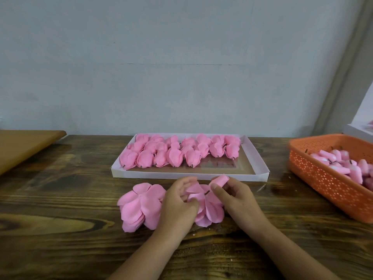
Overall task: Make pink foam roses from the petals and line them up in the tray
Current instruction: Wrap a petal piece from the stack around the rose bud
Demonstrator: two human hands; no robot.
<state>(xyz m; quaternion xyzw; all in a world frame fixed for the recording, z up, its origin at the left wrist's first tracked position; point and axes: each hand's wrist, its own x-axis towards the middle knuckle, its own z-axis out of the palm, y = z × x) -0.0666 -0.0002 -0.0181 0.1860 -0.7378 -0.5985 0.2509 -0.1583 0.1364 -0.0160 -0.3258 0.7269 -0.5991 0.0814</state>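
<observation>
**Hands on petals, tray just behind**

Left hand pinches a loose petal layer; right hand grips a rolled bud with stub stem. Petal stack lies just left. Tray front half bare, roses fill the rear. Orange basket at right counter edge.

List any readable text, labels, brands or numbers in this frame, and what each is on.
None. The white tray, orange basket, pink petals, finished roses, wooden table and wall carry no print, labels or numbers that show in this view.
</observation>
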